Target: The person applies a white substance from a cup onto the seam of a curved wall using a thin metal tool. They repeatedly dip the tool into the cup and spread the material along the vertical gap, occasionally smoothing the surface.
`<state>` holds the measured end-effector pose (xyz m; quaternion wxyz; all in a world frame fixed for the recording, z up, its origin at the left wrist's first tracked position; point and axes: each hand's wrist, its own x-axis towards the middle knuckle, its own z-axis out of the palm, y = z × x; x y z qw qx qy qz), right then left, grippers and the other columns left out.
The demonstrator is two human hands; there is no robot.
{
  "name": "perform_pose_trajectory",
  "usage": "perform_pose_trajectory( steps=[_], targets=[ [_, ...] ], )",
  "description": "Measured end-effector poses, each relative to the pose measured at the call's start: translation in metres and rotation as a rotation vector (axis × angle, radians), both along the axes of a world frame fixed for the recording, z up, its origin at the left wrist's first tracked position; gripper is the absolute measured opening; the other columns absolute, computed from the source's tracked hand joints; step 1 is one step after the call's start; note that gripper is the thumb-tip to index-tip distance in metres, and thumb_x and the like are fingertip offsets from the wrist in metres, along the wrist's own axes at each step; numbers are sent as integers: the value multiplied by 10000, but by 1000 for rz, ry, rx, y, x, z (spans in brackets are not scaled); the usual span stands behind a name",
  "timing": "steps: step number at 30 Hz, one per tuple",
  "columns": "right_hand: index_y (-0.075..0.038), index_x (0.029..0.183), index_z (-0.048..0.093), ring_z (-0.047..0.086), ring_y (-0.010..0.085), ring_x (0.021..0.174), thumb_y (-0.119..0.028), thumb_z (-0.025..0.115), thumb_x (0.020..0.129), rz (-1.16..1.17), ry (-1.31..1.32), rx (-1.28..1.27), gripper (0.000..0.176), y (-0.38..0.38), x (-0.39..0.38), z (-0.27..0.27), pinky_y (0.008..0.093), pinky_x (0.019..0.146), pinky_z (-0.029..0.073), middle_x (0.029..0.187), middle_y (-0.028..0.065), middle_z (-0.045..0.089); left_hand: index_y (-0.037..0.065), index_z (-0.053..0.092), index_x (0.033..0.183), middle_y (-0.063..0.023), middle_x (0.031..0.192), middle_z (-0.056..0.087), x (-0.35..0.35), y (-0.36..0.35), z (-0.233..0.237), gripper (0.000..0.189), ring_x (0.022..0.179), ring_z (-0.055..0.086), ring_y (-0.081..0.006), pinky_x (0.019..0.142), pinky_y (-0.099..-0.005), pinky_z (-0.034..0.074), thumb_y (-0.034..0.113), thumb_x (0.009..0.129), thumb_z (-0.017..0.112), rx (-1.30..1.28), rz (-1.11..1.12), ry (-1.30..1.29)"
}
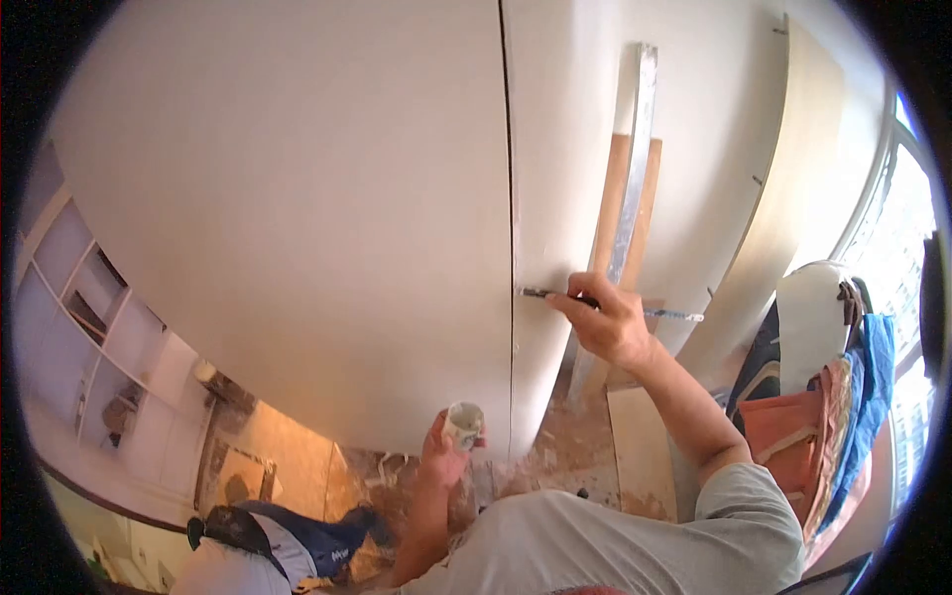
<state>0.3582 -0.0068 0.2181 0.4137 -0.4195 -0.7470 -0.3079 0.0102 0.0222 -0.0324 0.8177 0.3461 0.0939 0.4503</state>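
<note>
My right hand (607,319) is closed round a slim paintbrush (674,315), whose paint-spotted handle sticks out to the right. The brush's dark front end points left and lies at or very near the narrow dark gap (512,198) in the large white panel (317,218). Lower down, my left hand (448,458) grips a small pale cup (463,424) from below and the sides. The cup's mouth tilts toward me, and its inside looks pale; I cannot make out what it holds.
A metal straightedge (635,169) and a wooden board (654,188) lean against the wall at right. Clothes (793,426) hang over a chair-like shape near the window. Another person (268,545) is low at left, by shelves (89,297). Debris covers the floor (565,461).
</note>
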Motion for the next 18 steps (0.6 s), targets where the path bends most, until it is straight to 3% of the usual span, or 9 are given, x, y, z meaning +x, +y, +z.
perform_pose_trajectory(
  steps=[4,8,9,10,12,14,16,18],
  targets=[
    [-84,1077,870,715,185,677,71,830,782,76,-76,-54,336,-8,1,-13,341,519,573,1023,60,699,134,553,1555,-164,1333,735,-2,-1,6,857,1102,751,-340,869,-504,629,488,888,957,11,-27,-15],
    [-105,1076,875,738,193,691,16,847,773,96,-28,-286,327,-30,-4,-36,348,563,598,1051,48,727,120,553,1549,-201,1291,734,0,6,11,889,1037,745,-335,790,-468,613,499,863,973,54,-34,-33],
    [-161,1078,881,739,187,678,-40,869,847,115,33,-334,262,-35,-6,-39,359,553,605,1057,36,733,120,553,1549,-210,1290,731,-1,3,11,897,1035,742,-338,776,-456,610,493,853,980,35,-28,-40],
    [-161,1078,881,739,187,678,-40,869,847,106,28,-318,262,-40,-10,-47,359,553,605,1057,36,733,120,553,1549,-210,1290,731,-2,2,13,897,1035,742,-338,776,-456,610,493,853,980,51,-36,-45],
    [-142,1070,878,753,201,697,-59,903,869,158,260,-395,218,-45,-17,-72,359,574,620,1059,50,740,121,567,1534,-185,1291,735,-3,4,17,901,1028,745,-336,778,-442,623,432,817,1017,-23,-26,-19],
    [-105,1071,872,771,235,738,-75,913,898,142,305,-394,180,-44,-20,-93,364,630,642,1070,79,746,121,578,1521,-168,1293,737,1,13,25,888,1028,748,-330,795,-444,637,385,803,1030,-33,-29,-44],
    [-44,1028,863,794,301,901,18,889,867,121,508,-513,174,-67,-34,-125,414,769,658,1079,144,768,117,599,1493,-137,1298,740,-5,11,15,860,1041,755,-313,836,-444,662,303,783,1047,-110,28,-41],
    [-14,1034,854,775,314,941,-13,876,887,95,638,-613,148,-77,-43,-144,411,808,632,1086,170,771,99,610,1473,-120,1296,742,-11,12,20,820,1070,759,-293,876,-432,674,245,792,1044,-106,45,10]
  ],
)
